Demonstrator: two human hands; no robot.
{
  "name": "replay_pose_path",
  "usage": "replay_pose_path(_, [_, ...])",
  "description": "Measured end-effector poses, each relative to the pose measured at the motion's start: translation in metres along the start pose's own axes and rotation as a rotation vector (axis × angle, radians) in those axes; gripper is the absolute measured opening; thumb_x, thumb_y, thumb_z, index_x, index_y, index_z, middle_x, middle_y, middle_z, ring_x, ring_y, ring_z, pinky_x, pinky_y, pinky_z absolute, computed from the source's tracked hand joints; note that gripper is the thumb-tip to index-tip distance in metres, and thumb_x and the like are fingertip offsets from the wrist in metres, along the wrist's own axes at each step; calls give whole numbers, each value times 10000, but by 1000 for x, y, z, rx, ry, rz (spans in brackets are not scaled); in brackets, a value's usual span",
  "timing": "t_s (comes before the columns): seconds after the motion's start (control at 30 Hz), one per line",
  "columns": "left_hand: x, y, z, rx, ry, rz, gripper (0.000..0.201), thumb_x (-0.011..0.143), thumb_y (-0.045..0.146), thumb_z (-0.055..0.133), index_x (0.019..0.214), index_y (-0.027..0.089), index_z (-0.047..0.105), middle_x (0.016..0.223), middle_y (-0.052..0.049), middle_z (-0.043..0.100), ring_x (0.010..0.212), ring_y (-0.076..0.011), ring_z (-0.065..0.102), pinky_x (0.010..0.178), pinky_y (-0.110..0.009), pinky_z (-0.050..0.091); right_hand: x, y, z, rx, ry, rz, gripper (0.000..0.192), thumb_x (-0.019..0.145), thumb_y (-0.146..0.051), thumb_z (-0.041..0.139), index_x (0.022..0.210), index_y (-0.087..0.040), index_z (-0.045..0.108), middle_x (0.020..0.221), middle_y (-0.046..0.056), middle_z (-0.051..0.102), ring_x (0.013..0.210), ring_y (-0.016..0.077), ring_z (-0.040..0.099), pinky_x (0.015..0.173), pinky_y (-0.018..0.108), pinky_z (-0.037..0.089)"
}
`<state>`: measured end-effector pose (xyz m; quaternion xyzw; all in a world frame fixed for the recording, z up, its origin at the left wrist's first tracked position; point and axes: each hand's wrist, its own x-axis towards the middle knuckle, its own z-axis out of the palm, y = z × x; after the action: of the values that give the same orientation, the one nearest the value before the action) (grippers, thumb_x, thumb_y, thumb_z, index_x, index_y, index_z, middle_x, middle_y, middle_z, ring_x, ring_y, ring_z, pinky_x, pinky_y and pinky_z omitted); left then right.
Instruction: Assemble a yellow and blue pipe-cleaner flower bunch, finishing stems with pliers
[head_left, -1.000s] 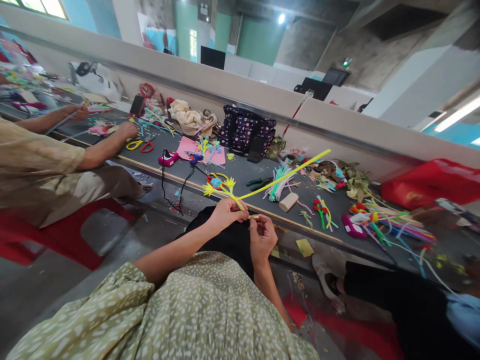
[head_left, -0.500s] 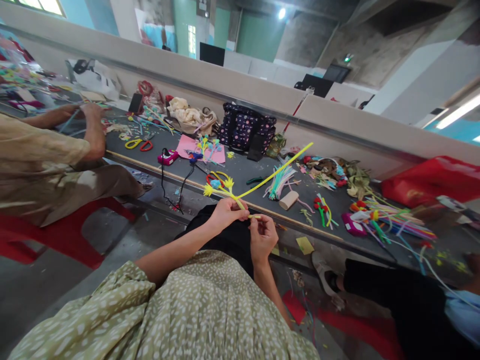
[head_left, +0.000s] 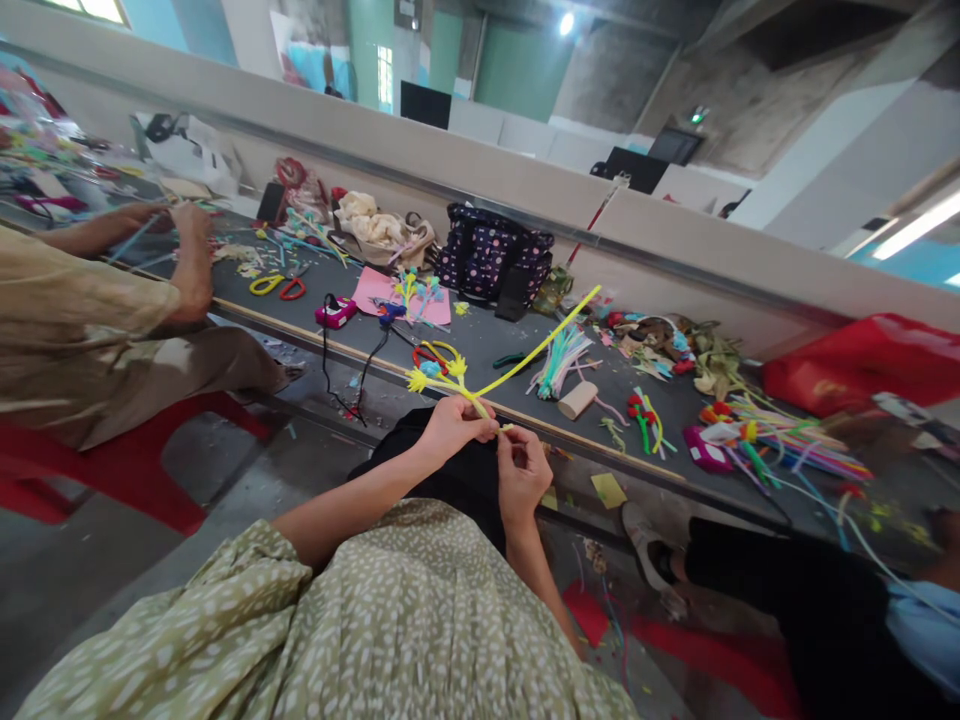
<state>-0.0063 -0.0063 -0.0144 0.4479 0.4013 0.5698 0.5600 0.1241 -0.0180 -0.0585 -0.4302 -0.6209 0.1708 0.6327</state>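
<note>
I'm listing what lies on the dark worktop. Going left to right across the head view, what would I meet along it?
Yellow and red scissors → pink gadget with a black cord → pink paper sheet → dotted dark bag → bundle of pastel pipe cleaners → small cardboard roll → red bag.

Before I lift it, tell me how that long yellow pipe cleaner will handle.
Likely light: the left hand pinches the pipe cleaner at one end, and it stands out nearly straight. Probably bendy, since its flower end is twisted. Fuzzy, so hardly slippery.
</note>
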Motion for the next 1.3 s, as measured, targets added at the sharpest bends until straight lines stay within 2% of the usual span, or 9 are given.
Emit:
replay_pose_path(0.27, [1, -3, 0, 36, -40, -9, 185, 620, 188, 766, 726, 105, 638, 593, 14, 646, 543, -92, 613, 589, -213, 521, 2, 5, -3, -192, -29, -225, 138, 869, -178, 561, 957, -187, 668, 829, 54, 660, 707, 158, 585, 692, 305, 510])
replay_pose_path(0.33, [0, -2, 0, 26, -43, -18, 194, 633, 198, 764, 748, 104, 641, 619, 6, 656, 561, -96, 624, 600, -220, 533, 2, 5, -2, -174, -12, -188, 146, 871, -195, 566, 977, -185, 666, 838, 57, 664, 707, 159, 592, 682, 300, 511])
replay_pose_path(0.43, [0, 1, -1, 5, -39, -8, 211, 651, 222, 765, 772, 96, 646, 633, -3, 660, 569, -95, 630, 611, -221, 543, 0, 5, -1, -79, -14, -29, 151, 879, -243, 575, 989, -179, 658, 841, 56, 667, 697, 156, 606, 632, 274, 510])
replay_pose_path(0.57, [1, 2, -3, 4, -44, 0, 217, 663, 245, 767, 764, 94, 647, 637, -3, 652, 573, -95, 630, 605, -216, 547, -1, 5, 0, 18, -71, 99, 135, 881, -291, 578, 889, -184, 661, 793, 38, 657, 671, 154, 610, 621, 269, 510])
replay_pose_path(0.77, [1, -3, -3, 10, -58, 21, 230, 671, 267, 769, 773, 103, 645, 660, 4, 645, 597, -97, 631, 601, -213, 545, 1, 5, 1, 73, -72, 164, 143, 861, -310, 595, 857, -179, 653, 748, 19, 637, 625, 145, 582, 599, 264, 489])
replay_pose_path(1.1, [0, -2, -2, -11, -75, -34, 250, 641, 253, 784, 768, 93, 640, 632, -6, 657, 572, -97, 629, 596, -213, 536, 2, 2, 0, 133, -92, 207, 114, 837, -281, 592, 799, -176, 616, 694, -9, 593, 594, 132, 543, 582, 249, 466])
replay_pose_path(1.3, [0, 1, -6, -72, -90, -50, 282, 641, 280, 796, 782, 93, 640, 641, -15, 669, 575, -103, 633, 614, -229, 544, 4, -1, -1, 274, -118, 288, 180, 827, -353, 632, 841, -174, 636, 731, 2, 623, 574, 128, 558, 538, 247, 480])
